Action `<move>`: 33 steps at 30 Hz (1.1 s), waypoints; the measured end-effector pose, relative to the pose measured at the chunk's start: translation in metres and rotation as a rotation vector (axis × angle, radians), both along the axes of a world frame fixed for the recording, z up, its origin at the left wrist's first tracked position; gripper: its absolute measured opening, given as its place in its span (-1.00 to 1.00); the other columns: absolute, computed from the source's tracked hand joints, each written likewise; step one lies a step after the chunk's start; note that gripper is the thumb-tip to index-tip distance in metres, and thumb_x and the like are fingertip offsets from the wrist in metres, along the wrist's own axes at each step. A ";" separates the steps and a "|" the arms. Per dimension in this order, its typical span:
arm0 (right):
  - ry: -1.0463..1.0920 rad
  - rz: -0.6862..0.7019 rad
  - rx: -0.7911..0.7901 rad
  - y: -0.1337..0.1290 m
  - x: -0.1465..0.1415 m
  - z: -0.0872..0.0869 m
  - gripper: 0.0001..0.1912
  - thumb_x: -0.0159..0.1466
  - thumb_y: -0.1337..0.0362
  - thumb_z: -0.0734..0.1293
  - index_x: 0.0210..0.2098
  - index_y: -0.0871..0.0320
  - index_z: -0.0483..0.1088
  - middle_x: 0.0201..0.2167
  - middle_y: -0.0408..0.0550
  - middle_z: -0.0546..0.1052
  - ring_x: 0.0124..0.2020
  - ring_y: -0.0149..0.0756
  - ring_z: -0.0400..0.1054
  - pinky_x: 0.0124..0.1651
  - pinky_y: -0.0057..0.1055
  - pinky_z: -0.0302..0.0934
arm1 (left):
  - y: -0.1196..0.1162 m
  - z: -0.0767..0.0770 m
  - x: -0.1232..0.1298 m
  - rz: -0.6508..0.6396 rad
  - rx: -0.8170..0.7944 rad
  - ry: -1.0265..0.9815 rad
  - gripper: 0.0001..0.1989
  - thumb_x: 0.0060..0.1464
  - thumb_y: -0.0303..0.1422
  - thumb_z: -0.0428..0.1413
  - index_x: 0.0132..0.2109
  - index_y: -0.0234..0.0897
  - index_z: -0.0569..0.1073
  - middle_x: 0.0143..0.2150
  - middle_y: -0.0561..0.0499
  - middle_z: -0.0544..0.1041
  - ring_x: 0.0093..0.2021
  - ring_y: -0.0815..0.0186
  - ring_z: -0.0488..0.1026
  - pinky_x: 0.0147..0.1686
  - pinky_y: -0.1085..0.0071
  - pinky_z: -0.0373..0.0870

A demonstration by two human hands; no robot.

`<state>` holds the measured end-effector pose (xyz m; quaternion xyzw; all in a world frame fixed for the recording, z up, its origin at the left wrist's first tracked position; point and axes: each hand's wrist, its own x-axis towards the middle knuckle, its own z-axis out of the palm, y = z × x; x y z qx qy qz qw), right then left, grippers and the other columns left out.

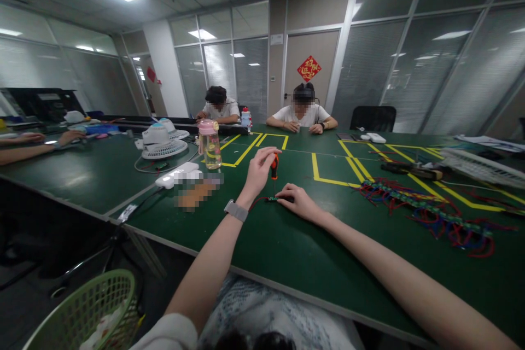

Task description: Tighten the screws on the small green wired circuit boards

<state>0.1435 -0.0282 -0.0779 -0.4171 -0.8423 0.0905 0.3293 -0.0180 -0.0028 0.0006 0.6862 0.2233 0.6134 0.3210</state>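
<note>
My left hand (261, 167) grips the top of an orange and black screwdriver (274, 167), fingers closed round its handle. The screwdriver stands upright, its thin shaft pointing down at a small green circuit board (271, 199) on the table. Whether the tip touches the board is too fine to tell. Red wire (257, 201) runs from the board's left end. My right hand (298, 201) rests on the table with thumb and fingers pinched at the board's right end.
A row of wired circuit boards (430, 210) lies on the green table (262, 246) at right, near pliers (410, 169). To the left stand a pink-lidded bottle (212, 147), a white power strip (178, 174) and white fans (159, 145). Two people sit opposite; a green basket (118, 290) is below left.
</note>
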 end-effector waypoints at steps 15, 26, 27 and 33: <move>0.054 0.025 -0.030 0.001 -0.003 -0.003 -0.81 0.19 0.41 0.29 -0.21 0.17 0.48 -0.30 -0.01 0.45 -0.24 -0.27 0.33 -0.14 -0.32 0.24 | -0.001 -0.003 0.003 -0.079 -0.038 0.003 -0.71 0.19 -0.29 -0.05 -0.01 -0.25 0.44 -0.05 -0.10 0.49 -0.14 0.30 0.48 -0.18 0.38 0.44; 0.156 -0.033 -0.139 0.003 -0.006 -0.005 -0.88 0.15 0.36 0.35 -0.31 0.19 0.51 -0.36 -0.06 0.44 -0.36 -0.35 0.33 -0.27 -0.40 0.25 | 0.001 -0.004 0.000 -0.005 -0.051 0.015 -0.69 0.20 -0.28 -0.06 0.02 -0.19 0.43 0.00 -0.08 0.44 -0.10 0.30 0.46 -0.21 0.40 0.46; 0.164 -0.041 -0.146 0.002 -0.006 -0.005 -0.88 0.14 0.36 0.35 -0.32 0.19 0.51 -0.36 -0.06 0.44 -0.36 -0.35 0.33 -0.26 -0.40 0.25 | 0.002 -0.004 0.000 -0.054 -0.091 -0.006 -0.67 0.19 -0.28 -0.06 0.05 -0.20 0.41 0.01 -0.10 0.45 -0.14 0.30 0.48 -0.23 0.38 0.47; 0.167 -0.039 -0.126 0.000 -0.008 -0.005 -0.83 0.14 0.36 0.34 -0.26 0.19 0.51 -0.37 -0.06 0.44 -0.37 -0.35 0.31 -0.28 -0.39 0.24 | 0.001 -0.001 -0.003 0.064 -0.030 0.054 -0.73 0.00 -0.28 0.18 -0.12 -0.25 0.51 -0.20 -0.04 0.51 -0.24 0.32 0.48 -0.25 0.42 0.46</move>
